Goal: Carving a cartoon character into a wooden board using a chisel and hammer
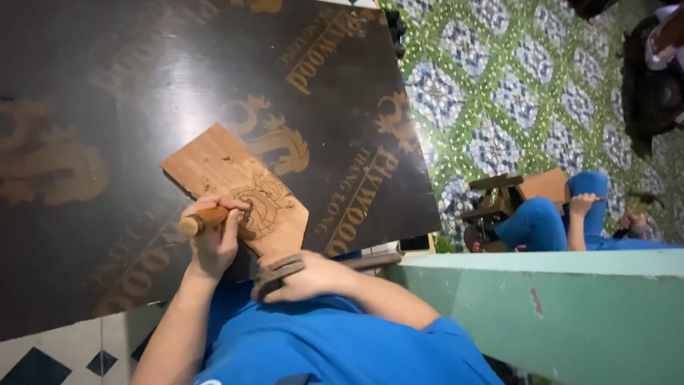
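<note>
While the left hand (214,239) clamps a wooden-handled chisel (203,219) at frame centre-left, the carved wooden board (235,185) lies under its fingers (right hand (306,279) grips the board's lower end).

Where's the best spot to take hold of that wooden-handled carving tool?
Probably by the rounded wooden handle of the carving tool, coming from its butt end away from the wooden board. The handle is thick, and the left hand already wraps it there, tip toward the carving.

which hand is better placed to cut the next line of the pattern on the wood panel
Left. The left hand grips the wooden-handled tool right at the carved pattern on the wood panel. The right hand sits off the pattern, on a dark block at the near edge.
</note>
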